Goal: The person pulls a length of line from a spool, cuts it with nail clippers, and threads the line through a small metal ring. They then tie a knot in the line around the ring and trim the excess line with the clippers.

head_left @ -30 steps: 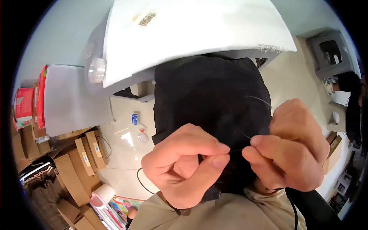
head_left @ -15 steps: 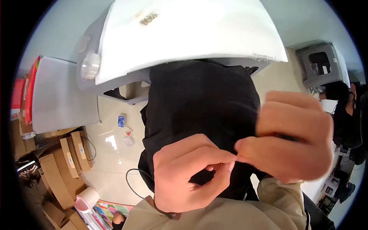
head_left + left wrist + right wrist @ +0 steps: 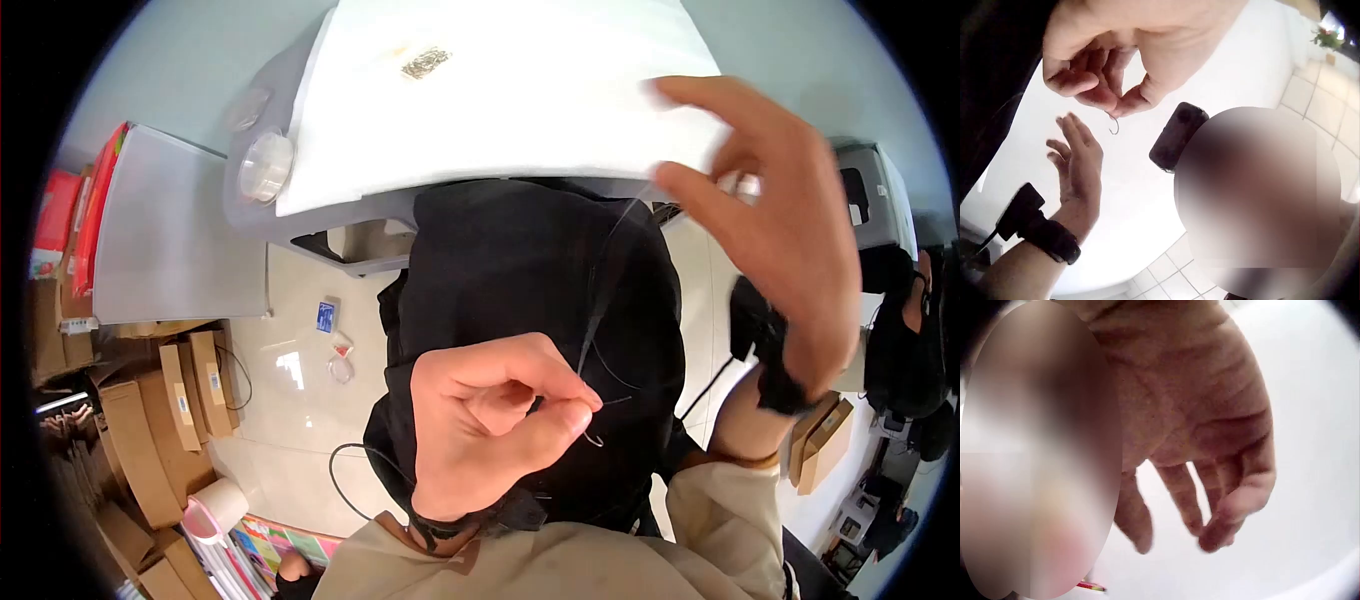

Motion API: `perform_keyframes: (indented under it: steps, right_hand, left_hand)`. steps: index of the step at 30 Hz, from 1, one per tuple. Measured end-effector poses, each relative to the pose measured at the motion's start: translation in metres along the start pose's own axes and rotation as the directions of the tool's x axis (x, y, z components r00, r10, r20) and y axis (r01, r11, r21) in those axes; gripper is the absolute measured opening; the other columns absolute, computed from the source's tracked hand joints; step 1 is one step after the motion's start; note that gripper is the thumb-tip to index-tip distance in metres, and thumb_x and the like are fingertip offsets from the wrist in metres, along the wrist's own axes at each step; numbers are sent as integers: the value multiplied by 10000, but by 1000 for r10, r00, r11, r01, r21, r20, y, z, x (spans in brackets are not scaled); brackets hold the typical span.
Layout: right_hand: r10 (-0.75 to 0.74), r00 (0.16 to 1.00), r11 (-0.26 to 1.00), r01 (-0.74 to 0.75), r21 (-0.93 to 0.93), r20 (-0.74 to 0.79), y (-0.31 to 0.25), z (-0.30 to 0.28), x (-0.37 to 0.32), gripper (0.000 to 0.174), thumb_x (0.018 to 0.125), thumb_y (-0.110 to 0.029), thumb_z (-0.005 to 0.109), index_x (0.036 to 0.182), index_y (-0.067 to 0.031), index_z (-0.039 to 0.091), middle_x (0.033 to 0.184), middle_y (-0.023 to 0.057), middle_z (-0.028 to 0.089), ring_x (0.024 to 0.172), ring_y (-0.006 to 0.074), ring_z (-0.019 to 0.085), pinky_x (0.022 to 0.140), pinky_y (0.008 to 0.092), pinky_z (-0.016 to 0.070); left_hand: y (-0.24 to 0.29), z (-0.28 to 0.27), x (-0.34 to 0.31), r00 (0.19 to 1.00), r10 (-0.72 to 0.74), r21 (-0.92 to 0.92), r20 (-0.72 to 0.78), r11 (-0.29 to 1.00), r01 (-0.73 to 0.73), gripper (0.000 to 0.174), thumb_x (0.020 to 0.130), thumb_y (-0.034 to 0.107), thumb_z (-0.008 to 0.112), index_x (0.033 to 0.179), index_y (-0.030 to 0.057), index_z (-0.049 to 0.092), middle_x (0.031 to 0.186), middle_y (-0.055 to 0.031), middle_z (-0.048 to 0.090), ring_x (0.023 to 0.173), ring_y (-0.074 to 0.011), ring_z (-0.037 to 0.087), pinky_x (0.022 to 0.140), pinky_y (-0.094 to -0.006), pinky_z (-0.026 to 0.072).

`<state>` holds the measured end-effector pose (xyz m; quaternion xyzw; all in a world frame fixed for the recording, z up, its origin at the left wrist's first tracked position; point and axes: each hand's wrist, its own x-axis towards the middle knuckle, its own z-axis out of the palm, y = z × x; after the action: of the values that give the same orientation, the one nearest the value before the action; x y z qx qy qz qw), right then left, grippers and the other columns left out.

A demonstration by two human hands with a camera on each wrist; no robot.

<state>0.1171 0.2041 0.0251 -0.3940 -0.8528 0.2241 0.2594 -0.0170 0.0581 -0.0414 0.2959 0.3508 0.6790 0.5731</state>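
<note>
Thumb and index finger of my left hand (image 3: 490, 425) pinch a small fish hook (image 3: 1115, 127), whose bent end sticks out below the fingertips. From that pinch a thin clear fishing line (image 3: 603, 290) runs up over the black cloth (image 3: 500, 270) on the lap, toward the right thumb. My right hand (image 3: 775, 190), blurred, is raised by the right front edge of the white-topped table (image 3: 540, 100). Its thumb and index finger stand wide apart, and in the right wrist view the fingers hang loosely bent. A pile of small metal hooks (image 3: 427, 63) lies farther back on the table.
Round clear containers (image 3: 267, 165) stand at the table's left side. A grey board (image 3: 170, 230) and cardboard boxes (image 3: 130, 450) are on the left. On the floor lie a small blue box (image 3: 326, 315) and a round lid (image 3: 341, 370). A grey stool (image 3: 880, 200) stands at right.
My right hand has parted from the left fingertips, opened its pinch and swung up and away toward the table edge. The left hand keeps its pinch; the hook's bend now shows below it.
</note>
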Motion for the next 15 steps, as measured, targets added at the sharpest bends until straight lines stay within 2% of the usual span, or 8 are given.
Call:
perform_keyframes:
  steps: [2, 3, 4, 6, 7, 11, 15]
  right_hand:
    - [80, 943, 935, -183, -303, -323, -18, -5, -22, 367, 696, -1, 659, 1059, -41, 627, 681, 54, 571, 542, 90, 455, 507, 224, 382]
    - [-16, 976, 989, -17, -149, -216, -25, -6, -39, 297, 684, -30, 677, 974, -18, 615, 674, 64, 574, 537, 101, 477, 488, 222, 380]
    - [-130, 984, 990, 135, 29, -125, -30, -8, -56, 244, 672, -59, 694, 888, 5, 602, 668, 73, 577, 532, 111, 498, 469, 220, 379]
    - [-186, 980, 964, 196, 181, -68, -34, 6, -68, 308, 625, -80, 729, 879, 35, 599, 665, 86, 580, 530, 117, 514, 410, 200, 344]
    - [-214, 976, 942, 217, 257, -39, -36, 13, -74, 342, 601, -91, 747, 874, 50, 597, 663, 93, 582, 528, 120, 521, 380, 191, 326]
    - [-109, 956, 935, 192, 297, -272, -28, 40, -73, 326, 594, -74, 723, 875, 48, 611, 653, 117, 581, 517, 133, 515, 394, 192, 335]
    - [-128, 952, 893, 233, 386, -278, -23, 39, -72, 261, 580, -22, 683, 824, 41, 617, 643, 113, 580, 504, 143, 504, 416, 208, 341]
  left_hand:
    - [-2, -1, 4, 999, 15, -29, -48, 999, -17, 73, 705, -19, 561, 740, -82, 568, 638, -143, 543, 509, -160, 453, 489, -273, 340]
    - [-2, -2, 5, 997, 21, -44, -75, 999, -25, 75, 703, -15, 554, 740, -80, 565, 637, -143, 542, 508, -162, 455, 487, -276, 341]
    - [-2, -5, 7, 998, 21, -73, -61, 997, -25, 73, 701, -56, 564, 764, -87, 584, 674, -141, 563, 553, -149, 479, 511, -259, 356]
    - [-1, -13, 5, 999, 20, -127, -37, 992, -25, 126, 696, -137, 584, 812, -101, 621, 748, -138, 606, 643, -123, 529, 557, -227, 387]
    - [-1, -13, 5, 999, 24, -123, -42, 992, -29, 132, 694, -141, 577, 811, -101, 621, 748, -135, 605, 642, -123, 530, 557, -227, 387]
    - [0, -7, 3, 999, 25, -97, -41, 995, -29, 145, 686, -152, 560, 807, -98, 620, 750, -129, 605, 637, -123, 532, 563, -226, 392]
    - [0, -2, 2, 999, 33, -48, 4, 998, -33, 139, 686, -154, 565, 803, -99, 617, 754, -126, 607, 639, -123, 537, 575, -229, 402]
